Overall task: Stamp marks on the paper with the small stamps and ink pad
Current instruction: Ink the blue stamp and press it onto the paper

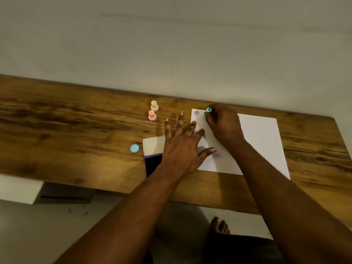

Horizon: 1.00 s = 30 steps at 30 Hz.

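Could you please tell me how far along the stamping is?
Done: one round mark sits in the far left corner of the paper. In hand: the right hand grips the teal stamp beside it, and the left hand rests on the sheet's edge. Left: the pink stamp and cream stamp stand aside; most of the sheet is blank.

Wood-grain table (76,121), brown, streaked, with a soft sheen. At 3 o'clock on it, smooth matt white paper (262,134). Toward 12 o'clock, cream stamp (154,106), pink stamp (152,115) and teal stamp (207,111), 3 pieces of matt-looking plastic.
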Tool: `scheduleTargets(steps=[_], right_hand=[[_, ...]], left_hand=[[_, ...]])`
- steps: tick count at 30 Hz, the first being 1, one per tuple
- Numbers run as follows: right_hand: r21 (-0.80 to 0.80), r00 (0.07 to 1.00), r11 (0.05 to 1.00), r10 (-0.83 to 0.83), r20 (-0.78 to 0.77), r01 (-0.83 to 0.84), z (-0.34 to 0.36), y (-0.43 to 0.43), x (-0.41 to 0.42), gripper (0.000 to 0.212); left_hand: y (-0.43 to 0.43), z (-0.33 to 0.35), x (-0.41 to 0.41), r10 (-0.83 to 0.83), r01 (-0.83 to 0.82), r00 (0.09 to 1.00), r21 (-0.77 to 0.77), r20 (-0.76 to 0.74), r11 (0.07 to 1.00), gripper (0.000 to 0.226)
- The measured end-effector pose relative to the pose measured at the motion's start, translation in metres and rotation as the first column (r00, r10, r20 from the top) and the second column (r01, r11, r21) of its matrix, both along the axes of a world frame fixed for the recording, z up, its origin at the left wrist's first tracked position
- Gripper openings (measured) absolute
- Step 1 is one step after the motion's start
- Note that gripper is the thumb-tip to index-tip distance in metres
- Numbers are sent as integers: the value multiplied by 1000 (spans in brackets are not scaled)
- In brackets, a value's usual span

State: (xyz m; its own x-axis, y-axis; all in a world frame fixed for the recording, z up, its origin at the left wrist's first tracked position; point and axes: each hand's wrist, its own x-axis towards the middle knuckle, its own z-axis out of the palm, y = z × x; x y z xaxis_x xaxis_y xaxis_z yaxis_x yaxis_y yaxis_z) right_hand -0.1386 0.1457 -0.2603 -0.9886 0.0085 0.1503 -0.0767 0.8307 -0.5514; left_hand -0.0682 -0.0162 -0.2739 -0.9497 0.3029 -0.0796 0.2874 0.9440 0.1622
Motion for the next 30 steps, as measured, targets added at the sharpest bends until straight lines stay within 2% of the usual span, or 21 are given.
scheduleTargets(steps=[3,7,8,11,13,20,27,29,30], right_hand=[[16,996,999,37,-83,-36,9,0,-8,30],[-31,945,998,40,-325,-53,25,-7,-16,26],[-20,949,999,37,-314,-45,22,-8,-16,25],[63,997,998,15,-72,-10,-6,-12,-5,30],[85,1000,996,-4,2,4,-14,-9,-5,33],[150,999,989,-13,32,8,-8,-9,-11,35],[122,1000,992,-20,0,20,-12,-10,-8,34],[60,1000,998,-8,11,8,-11,-9,-7,30],[-61,1000,998,-28,-5,28,-10,-5,-8,25]], left_hand=[[0,-1,-1,7,-7,1000,7,2,1000,93],[2,0,1,15,-15,1000,6,15,1000,91],[2,0,1,18,-18,1000,13,15,1000,91],[2,-1,2,22,-23,1000,24,13,999,94],[1,-1,3,21,-21,1000,21,21,1000,95],[5,0,3,21,-22,999,21,42,1000,92],[9,4,4,34,-35,998,30,50,999,91],[8,4,4,34,-36,998,28,56,999,91],[8,5,5,35,-37,998,31,57,999,91]])
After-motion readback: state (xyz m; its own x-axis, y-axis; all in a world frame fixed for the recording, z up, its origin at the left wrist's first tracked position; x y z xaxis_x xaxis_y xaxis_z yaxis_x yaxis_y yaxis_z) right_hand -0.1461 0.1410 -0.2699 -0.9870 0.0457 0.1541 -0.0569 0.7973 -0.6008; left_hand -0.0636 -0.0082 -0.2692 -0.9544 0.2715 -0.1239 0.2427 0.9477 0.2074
